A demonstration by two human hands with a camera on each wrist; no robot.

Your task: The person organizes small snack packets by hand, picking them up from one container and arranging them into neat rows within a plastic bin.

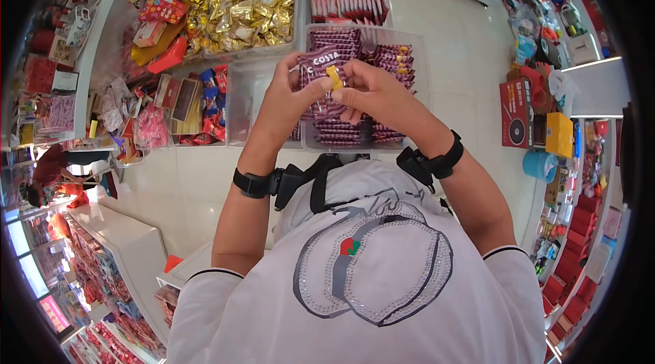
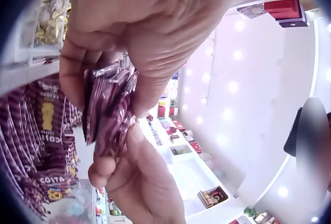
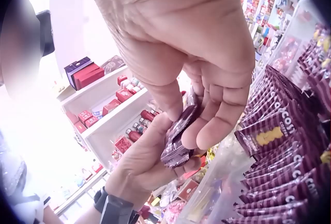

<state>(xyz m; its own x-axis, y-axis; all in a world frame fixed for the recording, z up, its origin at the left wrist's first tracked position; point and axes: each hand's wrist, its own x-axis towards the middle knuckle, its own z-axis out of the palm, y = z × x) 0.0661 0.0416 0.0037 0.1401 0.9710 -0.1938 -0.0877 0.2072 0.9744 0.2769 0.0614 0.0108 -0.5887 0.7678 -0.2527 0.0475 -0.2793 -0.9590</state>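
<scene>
A small stack of purple striped COSTA coffee snack packets [image 1: 319,64] is held up between both hands, over a clear plastic bin [image 1: 419,101]. My left hand [image 1: 292,94] grips the stack from its left side, with the thumb across the front. From the right, my right hand [image 1: 379,91] pinches the edge with thumb and fingers. In the left wrist view the packets [image 2: 108,105] lie pressed face to face. More of the same packets [image 3: 282,136] stand in rows inside the bin, some of them hidden by the hands in the head view.
Beyond the left hand is a bin of gold-wrapped sweets [image 1: 252,12]. Red and white packets [image 1: 348,6] fill another bin farther back. Boxes and bags crowd the left side, near a white counter [image 1: 126,234]. A red box [image 1: 516,113] and a blue bucket [image 1: 540,166] stand right.
</scene>
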